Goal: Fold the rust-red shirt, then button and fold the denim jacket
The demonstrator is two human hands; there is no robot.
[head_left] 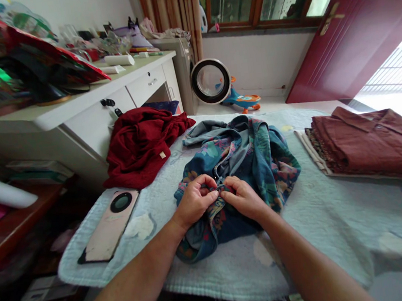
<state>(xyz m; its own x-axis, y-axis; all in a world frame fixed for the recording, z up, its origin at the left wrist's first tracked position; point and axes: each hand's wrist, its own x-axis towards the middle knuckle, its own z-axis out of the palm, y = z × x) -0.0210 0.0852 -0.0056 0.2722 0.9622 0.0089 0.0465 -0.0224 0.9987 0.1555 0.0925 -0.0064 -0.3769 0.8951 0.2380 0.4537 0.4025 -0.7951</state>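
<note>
A crumpled blue garment with a floral print [261, 162] lies in the middle of the padded, light-blue covered table [324, 233]. My left hand [196, 200] and my right hand [243, 196] meet over its near part, fingertips almost touching. Each hand pinches the garment's edge between thumb and forefinger, around what looks like its front opening. The small detail between the fingertips is too fine to make out. Part of the grey-blue inner side shows beyond the hands.
Left of the garment lie a bunched dark red cloth [135, 149] and a phone [109, 225], back side up. A stack of folded brown clothes [372, 144] sits at the right. Behind stand a cluttered white desk [96, 134] and an open round washer door [210, 82].
</note>
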